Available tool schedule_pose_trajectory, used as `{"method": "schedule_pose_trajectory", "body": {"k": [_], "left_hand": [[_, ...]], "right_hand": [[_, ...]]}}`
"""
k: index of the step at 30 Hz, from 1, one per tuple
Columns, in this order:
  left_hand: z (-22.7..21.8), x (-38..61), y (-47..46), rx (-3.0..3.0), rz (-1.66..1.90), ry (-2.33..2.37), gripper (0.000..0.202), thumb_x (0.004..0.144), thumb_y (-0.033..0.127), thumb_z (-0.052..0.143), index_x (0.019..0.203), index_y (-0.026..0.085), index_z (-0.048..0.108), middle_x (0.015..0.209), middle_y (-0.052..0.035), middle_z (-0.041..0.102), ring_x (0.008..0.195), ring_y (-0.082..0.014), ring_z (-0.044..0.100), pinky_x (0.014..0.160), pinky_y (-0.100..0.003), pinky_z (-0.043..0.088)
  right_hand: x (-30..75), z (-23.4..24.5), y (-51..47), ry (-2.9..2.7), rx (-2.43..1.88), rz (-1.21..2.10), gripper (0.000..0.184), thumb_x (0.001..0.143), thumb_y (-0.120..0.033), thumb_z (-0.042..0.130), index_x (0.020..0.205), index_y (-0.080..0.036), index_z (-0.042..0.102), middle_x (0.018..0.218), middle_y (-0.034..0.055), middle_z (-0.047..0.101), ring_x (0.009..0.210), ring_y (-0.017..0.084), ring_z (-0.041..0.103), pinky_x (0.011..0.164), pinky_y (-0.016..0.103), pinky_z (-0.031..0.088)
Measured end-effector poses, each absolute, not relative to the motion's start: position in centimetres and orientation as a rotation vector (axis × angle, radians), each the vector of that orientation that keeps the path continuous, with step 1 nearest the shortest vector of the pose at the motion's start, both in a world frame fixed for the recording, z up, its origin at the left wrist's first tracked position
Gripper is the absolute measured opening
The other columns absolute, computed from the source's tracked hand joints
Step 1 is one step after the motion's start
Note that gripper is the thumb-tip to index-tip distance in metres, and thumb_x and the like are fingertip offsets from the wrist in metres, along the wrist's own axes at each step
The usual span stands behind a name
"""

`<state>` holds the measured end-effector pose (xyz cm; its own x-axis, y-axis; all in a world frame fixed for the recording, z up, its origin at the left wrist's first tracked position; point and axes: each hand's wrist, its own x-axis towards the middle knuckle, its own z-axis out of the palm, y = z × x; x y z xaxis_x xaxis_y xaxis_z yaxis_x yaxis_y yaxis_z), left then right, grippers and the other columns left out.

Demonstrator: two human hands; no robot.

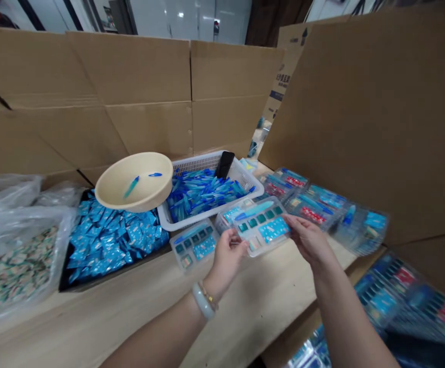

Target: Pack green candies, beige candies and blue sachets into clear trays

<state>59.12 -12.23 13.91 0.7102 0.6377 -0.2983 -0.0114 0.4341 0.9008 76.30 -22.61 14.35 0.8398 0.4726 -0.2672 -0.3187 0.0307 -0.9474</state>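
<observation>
Between my hands is a clear plastic case (253,237) with a light blue pen (255,210), a row of dark green squares and a blue packet (274,230) inside. My left hand (228,255) grips its lower left edge with thumb and fingers pinched. At the right edge, my right hand (306,236) holds the same case. A second filled case (195,244) lies on the table just left of my left hand. Partly hidden behind the held case is another case (228,217). A bracelet circles my left wrist.
A white basket (258,190) holds many blue pens and a black phone (225,164). Left of it, a cream bowl (109,197) sits above a tray of blue packets (111,240). A plastic bag (59,245) holds small pieces. Stacked cases (314,204) line the right, beside cardboard walls (149,76).
</observation>
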Motion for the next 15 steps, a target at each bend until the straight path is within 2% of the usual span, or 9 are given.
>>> {"method": "schedule_pose_trajectory", "body": {"k": [3,5,10,15], "left_hand": [[14.3,59.5,-9.6,1.075,0.401,0.781,0.049,0.064,0.019,0.064,0.109,0.013,0.046,0.081,-0.003,0.054,0.058,-0.0078,0.052,0.053,-0.02,0.044],[14.7,59.6,-8.1,1.107,0.394,0.804,0.052,0.064,0.018,0.064,0.112,0.013,0.045,0.082,-0.0034,0.054,0.061,-0.0087,0.052,0.051,-0.02,0.044],[14.8,59.3,-5.5,1.192,0.449,0.87,0.04,0.066,0.021,0.062,0.103,0.012,0.051,0.086,-0.0069,0.055,0.067,-0.0115,0.053,0.054,-0.021,0.045],[13.0,59.8,-5.2,1.253,0.324,0.921,0.029,0.067,0.03,0.062,0.089,0.012,0.055,0.083,-0.0074,0.057,0.059,-0.0113,0.053,0.051,-0.022,0.043]], "right_hand": [[77.4,14.4,-19.7,-0.21,-1.476,0.664,0.032,0.048,-0.037,0.075,0.071,-0.017,0.066,0.057,-0.0016,0.06,0.048,0.008,0.048,0.044,0.019,0.038],[78.4,13.9,-18.7,-0.218,-1.506,0.673,0.031,0.05,-0.038,0.073,0.071,-0.016,0.064,0.056,-0.0016,0.059,0.045,0.007,0.045,0.043,0.02,0.036],[81.2,12.4,-17.6,-0.192,-1.656,0.646,0.028,0.056,-0.042,0.067,0.064,-0.016,0.059,0.053,-0.0004,0.056,0.043,0.009,0.044,0.042,0.023,0.035],[81.1,11.2,-16.6,-0.232,-1.827,0.626,0.029,0.053,-0.04,0.068,0.057,-0.014,0.058,0.041,-0.0028,0.046,0.037,0.007,0.037,0.037,0.021,0.026]]}}
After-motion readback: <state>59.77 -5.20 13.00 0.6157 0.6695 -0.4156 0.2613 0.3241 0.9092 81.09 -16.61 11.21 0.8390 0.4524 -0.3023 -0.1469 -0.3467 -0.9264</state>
